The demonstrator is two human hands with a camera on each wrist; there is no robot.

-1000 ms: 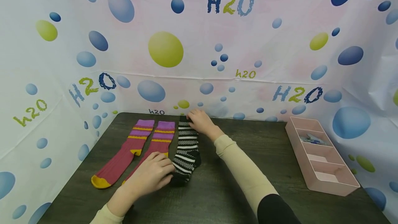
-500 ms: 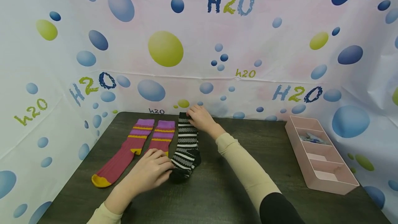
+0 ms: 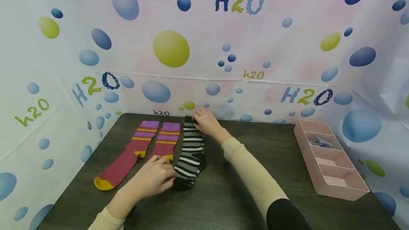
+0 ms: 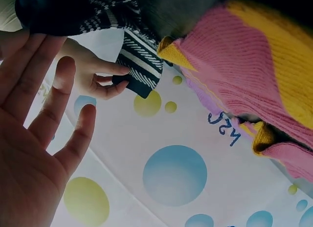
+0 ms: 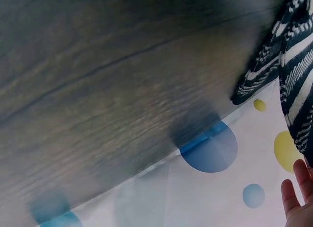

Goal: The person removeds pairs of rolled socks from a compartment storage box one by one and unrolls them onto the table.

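Note:
A black-and-white striped sock (image 3: pixel 193 141) lies lengthwise in mid-table, cuff toward the back. My right hand (image 3: pixel 207 125) pinches its cuff; the left wrist view shows this hand (image 4: pixel 100 75) with finger and thumb on the cuff. At the dark toe end, my left hand (image 3: pixel 151 176) holds the sock between thumb and first fingers, its other fingers stretched out (image 4: pixel 41 104). Two striped layers show in the right wrist view: a raised one (image 5: pixel 298 85) and one lower against the table (image 5: pixel 259 75). Left of them lie two pink-and-purple socks (image 3: pixel 123 162) (image 3: pixel 166 139), one partly hidden by my left hand.
At the right stands a pink divided box (image 3: pixel 332 162), with small clip-like items (image 3: pixel 322 143) in one compartment. A patterned sheet (image 3: pixel 204 45) hangs behind the dark table (image 3: pixel 249 144) and along its sides.
The striped sock's cuff has risen slightly with my right hand. My left hand has shifted a little left along with the toe. The pink socks and box stay put.

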